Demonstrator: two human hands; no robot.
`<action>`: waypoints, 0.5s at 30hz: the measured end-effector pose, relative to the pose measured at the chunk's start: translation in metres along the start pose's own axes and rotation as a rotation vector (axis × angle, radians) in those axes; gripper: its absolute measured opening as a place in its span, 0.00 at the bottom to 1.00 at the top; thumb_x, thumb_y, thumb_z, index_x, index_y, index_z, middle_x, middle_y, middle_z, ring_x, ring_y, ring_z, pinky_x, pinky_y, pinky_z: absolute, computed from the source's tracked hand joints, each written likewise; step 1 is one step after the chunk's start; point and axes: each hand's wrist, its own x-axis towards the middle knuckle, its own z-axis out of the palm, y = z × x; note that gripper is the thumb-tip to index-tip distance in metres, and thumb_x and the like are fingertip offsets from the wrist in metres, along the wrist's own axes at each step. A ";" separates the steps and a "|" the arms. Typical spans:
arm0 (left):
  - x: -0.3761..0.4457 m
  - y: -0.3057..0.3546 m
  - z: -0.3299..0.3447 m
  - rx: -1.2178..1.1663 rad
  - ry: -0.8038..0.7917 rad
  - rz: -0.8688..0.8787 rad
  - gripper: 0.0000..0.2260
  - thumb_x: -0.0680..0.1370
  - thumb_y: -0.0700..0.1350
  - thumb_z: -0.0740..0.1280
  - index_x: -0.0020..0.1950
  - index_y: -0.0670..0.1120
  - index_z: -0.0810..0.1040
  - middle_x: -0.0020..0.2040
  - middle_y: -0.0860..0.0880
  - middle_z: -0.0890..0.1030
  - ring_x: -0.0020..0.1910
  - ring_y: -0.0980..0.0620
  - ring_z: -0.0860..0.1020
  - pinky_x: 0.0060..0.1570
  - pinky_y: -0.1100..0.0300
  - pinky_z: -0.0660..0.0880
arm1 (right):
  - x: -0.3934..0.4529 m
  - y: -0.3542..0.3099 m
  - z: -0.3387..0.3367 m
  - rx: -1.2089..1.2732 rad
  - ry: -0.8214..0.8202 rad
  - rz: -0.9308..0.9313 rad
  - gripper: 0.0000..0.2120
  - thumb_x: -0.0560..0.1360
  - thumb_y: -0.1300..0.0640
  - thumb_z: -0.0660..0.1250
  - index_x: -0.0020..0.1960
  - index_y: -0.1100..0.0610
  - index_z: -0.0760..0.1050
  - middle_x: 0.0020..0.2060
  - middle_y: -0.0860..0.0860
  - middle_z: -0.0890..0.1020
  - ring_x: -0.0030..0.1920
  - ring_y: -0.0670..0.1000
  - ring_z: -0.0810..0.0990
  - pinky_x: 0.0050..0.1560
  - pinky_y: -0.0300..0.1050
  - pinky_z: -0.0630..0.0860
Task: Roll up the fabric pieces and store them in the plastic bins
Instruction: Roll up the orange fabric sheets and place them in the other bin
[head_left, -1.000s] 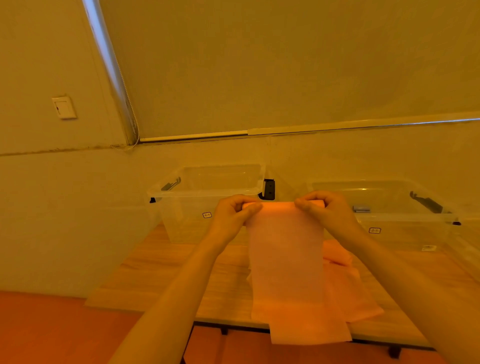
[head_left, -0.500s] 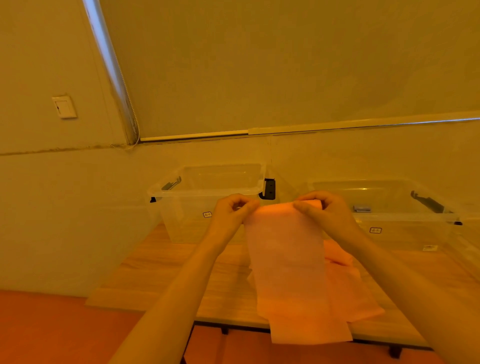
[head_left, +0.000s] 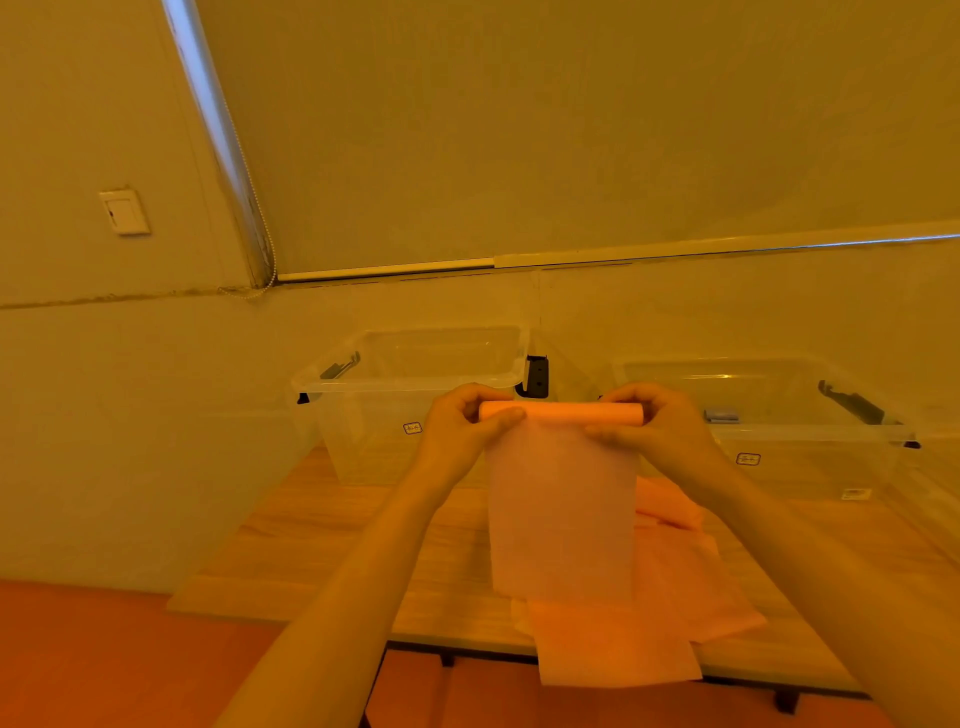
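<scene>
A: Bins first. How many, and what is in them?

B: Two. The clear plastic bin on the left (head_left: 415, 374) stands at the back of the pale wooden table (head_left: 322, 545) and looks bare inside. The clear plastic bin on the right (head_left: 779, 415) holds a small grey-blue thing (head_left: 722, 415) near its front rim; it is too small to say what it is.

A: Where is the fabric?

B: The pink thin fabric strip (head_left: 561, 509) is held up in the air in front of the bins. Its top edge is wound into a tight, smooth tube, and the rest hangs flat down to the table. The left hand (head_left: 457, 431) pinches the left end of the tube, thumb in front and fingers curled behind. The right hand (head_left: 660, 431) grips the right end in the same way.

A: Anything hidden?

B: Yes. More loose pink fabric pieces (head_left: 675, 571) lie on the table behind the strip, partly covered by it, so I cannot count them. One overhangs the near table edge. The orange light makes true colours hard to judge.
</scene>
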 end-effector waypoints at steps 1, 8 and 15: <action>0.000 -0.001 0.000 0.008 0.009 0.000 0.06 0.74 0.44 0.72 0.49 0.48 0.80 0.46 0.54 0.81 0.44 0.59 0.79 0.35 0.70 0.76 | 0.000 0.001 0.000 0.002 0.003 -0.019 0.11 0.67 0.59 0.76 0.46 0.52 0.77 0.44 0.47 0.80 0.45 0.46 0.78 0.37 0.35 0.76; -0.001 -0.002 0.000 -0.002 0.029 0.018 0.02 0.74 0.45 0.71 0.46 0.48 0.82 0.44 0.54 0.82 0.44 0.60 0.78 0.36 0.72 0.74 | -0.001 -0.002 0.003 -0.009 0.025 -0.062 0.05 0.71 0.54 0.73 0.45 0.49 0.78 0.44 0.44 0.80 0.44 0.42 0.78 0.36 0.33 0.73; -0.004 0.000 -0.003 -0.028 -0.092 0.045 0.09 0.70 0.41 0.75 0.48 0.50 0.80 0.46 0.56 0.81 0.43 0.62 0.79 0.37 0.71 0.75 | 0.001 -0.001 0.002 0.018 0.071 -0.048 0.08 0.76 0.52 0.66 0.43 0.54 0.80 0.40 0.49 0.80 0.41 0.45 0.76 0.38 0.38 0.69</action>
